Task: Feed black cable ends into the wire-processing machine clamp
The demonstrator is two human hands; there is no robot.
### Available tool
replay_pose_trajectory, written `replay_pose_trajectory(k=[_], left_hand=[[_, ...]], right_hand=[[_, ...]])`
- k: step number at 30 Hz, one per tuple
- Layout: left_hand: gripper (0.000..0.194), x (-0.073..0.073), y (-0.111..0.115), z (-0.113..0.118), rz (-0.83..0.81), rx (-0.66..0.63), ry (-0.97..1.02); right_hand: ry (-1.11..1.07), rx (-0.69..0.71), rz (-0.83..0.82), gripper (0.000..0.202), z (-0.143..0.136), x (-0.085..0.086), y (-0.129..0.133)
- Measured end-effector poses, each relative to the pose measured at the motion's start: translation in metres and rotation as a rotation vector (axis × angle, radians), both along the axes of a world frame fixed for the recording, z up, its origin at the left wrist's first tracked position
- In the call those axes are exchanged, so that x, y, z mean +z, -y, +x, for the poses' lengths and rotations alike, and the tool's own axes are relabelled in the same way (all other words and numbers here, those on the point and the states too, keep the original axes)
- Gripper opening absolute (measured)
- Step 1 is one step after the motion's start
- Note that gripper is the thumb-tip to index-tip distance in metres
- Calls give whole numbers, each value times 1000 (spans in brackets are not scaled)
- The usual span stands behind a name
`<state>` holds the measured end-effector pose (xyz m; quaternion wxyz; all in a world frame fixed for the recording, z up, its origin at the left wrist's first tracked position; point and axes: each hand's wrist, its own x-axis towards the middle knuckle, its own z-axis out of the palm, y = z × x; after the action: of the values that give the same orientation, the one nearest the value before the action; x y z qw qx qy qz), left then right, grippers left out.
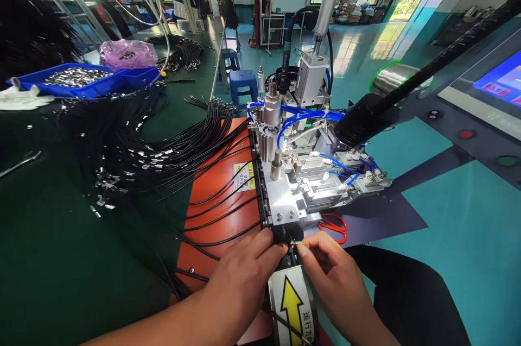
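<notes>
Arrow plate (279, 294) read “运行方”, the rest hidden; print on the warning label (245, 176) was too small to make out. Right hand (336, 275) pinched thin wire ends (294, 243) at the black fixture (290, 260) beyond the plate; left hand (246, 267) pressed beside them, its grip impossible to tell.

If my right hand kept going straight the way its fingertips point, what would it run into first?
Likely the small black holder under the wire ends, with the left hand just beyond. Depth is unclear, so the right hand might pass over the holder.
</notes>
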<state>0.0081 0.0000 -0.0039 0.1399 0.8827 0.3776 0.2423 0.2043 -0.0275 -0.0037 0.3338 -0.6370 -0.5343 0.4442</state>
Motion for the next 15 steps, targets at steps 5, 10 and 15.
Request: replay_pose_trajectory(k=[5,10,15], left_hand=[[32,4,1,0,-12,-15,-29],[40,2,6,-3,-49,-2,-66],[30,-1,6,-1,-138,-16,73]], right_hand=[[30,21,32,24,-2,-3,-4],[109,41,84,23,0,-5,-6],[113,73,134,19,6,-5,-6]])
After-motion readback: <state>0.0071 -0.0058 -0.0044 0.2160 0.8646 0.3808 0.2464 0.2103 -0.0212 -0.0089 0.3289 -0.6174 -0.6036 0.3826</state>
